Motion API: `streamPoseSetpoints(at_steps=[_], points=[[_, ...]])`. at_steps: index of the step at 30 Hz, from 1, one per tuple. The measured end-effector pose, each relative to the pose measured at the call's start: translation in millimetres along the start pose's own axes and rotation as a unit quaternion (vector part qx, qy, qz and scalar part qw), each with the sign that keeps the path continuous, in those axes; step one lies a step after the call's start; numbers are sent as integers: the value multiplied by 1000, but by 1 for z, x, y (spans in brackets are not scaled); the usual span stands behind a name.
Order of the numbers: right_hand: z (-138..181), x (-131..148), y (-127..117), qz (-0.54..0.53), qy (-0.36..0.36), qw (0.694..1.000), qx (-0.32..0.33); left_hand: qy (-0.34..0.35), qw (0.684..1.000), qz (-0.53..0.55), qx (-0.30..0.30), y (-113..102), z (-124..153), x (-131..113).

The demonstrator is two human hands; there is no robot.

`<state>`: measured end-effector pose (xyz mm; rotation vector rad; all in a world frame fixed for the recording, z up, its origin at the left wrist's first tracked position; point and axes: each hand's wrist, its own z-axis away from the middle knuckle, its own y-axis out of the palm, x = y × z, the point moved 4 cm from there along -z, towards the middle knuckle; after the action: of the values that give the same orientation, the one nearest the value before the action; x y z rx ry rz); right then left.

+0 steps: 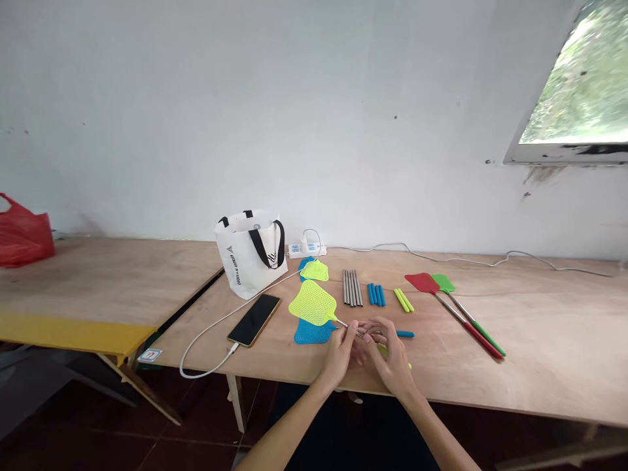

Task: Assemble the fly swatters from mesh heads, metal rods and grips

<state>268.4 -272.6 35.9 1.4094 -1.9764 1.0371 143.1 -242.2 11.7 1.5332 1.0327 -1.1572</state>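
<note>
Whitewashed wall [314, 131] rises behind a wooden tabletop [549, 333]. At lower centre, the left hand [338, 353] pinches the thin shaft [342, 323] of a yellow fly swatter [313, 302]; the right hand [396, 366] curls beside it, its grip too hidden to tell. Partly beneath lies a blue swatter [309, 333]; farther up, metal tubes [352, 288] and blue grips [377, 294]. Working on the shaft seems the step in hand; the next move probably calls for keeping it steady and straight
</note>
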Motion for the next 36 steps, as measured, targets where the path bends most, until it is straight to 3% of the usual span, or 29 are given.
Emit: streamPoseSetpoints(at_steps=[5, 11, 13, 20, 25, 28, 32, 36], points=[[-5, 2, -6, 22, -2, 1000, 1, -15, 1000, -10, -24, -2, 2, -2], [-11, -9, -10, 186, -22, 969, 162, 2, 997, 36, -70, -7, 4, -6], [-11, -16, -12, 247, -37, 951, 180, -6, 996, 46, -73, -6, 4, -6], [-18, -47, -46, 379, -34, 923, 52, -27, 995, 81, -53, -4, 1, -1], [-23, -71, -63, 266, 13, 957, 113, -60, 993, 97, -34, -9, -3, -1], [-24, -80, -64, 260, 22, 961, 89, -104, 992, 72, 3, -12, -4, 1], [-20, -85, -58, 327, -6, 944, 41, -138, 988, 37, 59, -13, -3, 6], [-16, -83, -54, 411, -39, 910, 33, -112, 988, -17, 102, -9, -3, 10]])
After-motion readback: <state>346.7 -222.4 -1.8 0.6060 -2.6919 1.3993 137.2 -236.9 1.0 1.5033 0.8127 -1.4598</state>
